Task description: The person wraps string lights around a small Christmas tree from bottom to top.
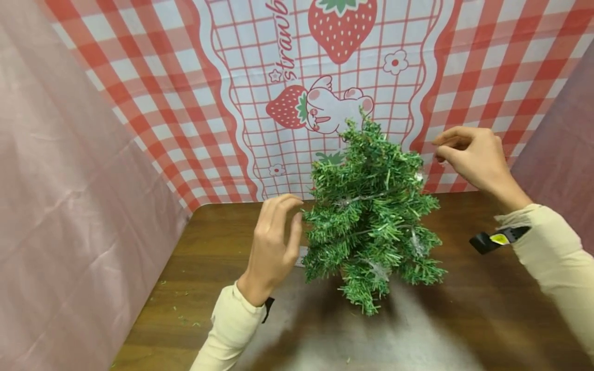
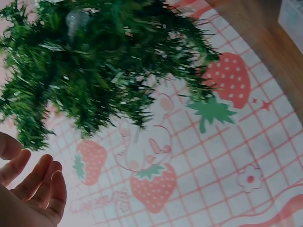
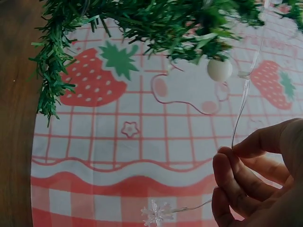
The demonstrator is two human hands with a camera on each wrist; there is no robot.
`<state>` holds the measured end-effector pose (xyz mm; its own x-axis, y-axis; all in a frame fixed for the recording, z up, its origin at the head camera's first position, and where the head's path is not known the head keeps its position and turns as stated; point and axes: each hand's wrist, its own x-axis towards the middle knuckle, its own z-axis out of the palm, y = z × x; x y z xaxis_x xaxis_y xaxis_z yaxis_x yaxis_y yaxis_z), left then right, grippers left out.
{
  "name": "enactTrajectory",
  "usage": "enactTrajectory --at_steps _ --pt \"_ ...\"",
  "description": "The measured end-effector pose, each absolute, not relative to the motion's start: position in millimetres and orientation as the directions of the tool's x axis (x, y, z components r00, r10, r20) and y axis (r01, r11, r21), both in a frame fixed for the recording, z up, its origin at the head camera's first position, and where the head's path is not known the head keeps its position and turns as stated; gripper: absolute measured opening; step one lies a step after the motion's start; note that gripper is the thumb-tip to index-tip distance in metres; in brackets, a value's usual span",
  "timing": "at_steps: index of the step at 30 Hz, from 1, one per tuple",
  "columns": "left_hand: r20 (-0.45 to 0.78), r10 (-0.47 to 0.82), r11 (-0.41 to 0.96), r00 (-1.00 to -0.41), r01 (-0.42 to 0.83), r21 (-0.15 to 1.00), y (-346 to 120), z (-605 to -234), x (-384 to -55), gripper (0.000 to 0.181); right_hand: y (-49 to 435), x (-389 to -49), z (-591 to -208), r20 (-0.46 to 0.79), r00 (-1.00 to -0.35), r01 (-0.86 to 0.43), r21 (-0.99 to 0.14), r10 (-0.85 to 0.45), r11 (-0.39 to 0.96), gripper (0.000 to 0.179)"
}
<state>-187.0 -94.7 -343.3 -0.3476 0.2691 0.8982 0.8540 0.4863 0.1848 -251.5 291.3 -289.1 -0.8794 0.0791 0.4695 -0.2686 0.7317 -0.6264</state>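
Observation:
A small green artificial Christmas tree (image 1: 366, 221) stands on the wooden table between both hands. Thin clear-wired string lights with snowflake pieces lie on its branches, one snowflake (image 1: 378, 270) low at the front. On the tree's right, my right hand (image 1: 482, 158) pinches the light string (image 3: 241, 106) between thumb and fingertips. In the right wrist view, the wire runs up from those fingers to the tree, and another snowflake (image 3: 156, 213) hangs out below the hand. My left hand (image 1: 274, 239) is at the tree's left side, fingers loosely bent, fingertips right at the branch ends.
Behind the tree hangs a red-and-white checked strawberry cloth (image 1: 185, 103). Pink fabric (image 1: 69, 206) covers the left side. Green needle bits (image 1: 181, 315) are scattered on the table (image 1: 162, 330). A white ball (image 3: 219, 70) shows under the branches in the right wrist view.

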Motion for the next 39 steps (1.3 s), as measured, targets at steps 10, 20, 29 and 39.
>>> enactTrajectory --at_steps 10,20,29,39 --pt "0.827 0.281 0.531 -0.488 0.797 0.29 -102.8 -351.2 -211.7 0.025 272.4 -286.4 -282.6 0.362 -0.929 -0.314 -0.659 -0.078 0.684 0.024" --pt "0.77 0.337 0.547 -0.541 0.779 0.308 -97.9 -340.3 -238.4 0.025 248.4 -315.0 -267.6 0.376 -0.908 -0.407 -0.682 -0.186 0.608 0.028" --pt "0.649 0.407 0.487 -0.643 0.754 0.442 -89.3 -323.5 -270.0 0.032 229.3 -327.9 -252.3 0.216 -0.94 -0.337 -0.715 -0.264 0.613 0.045" --pt "0.402 0.513 0.425 -0.759 0.631 0.649 -64.4 -303.5 -306.2 0.047 210.6 -336.6 -252.4 0.208 -0.878 -0.431 -0.737 -0.431 0.521 0.047"
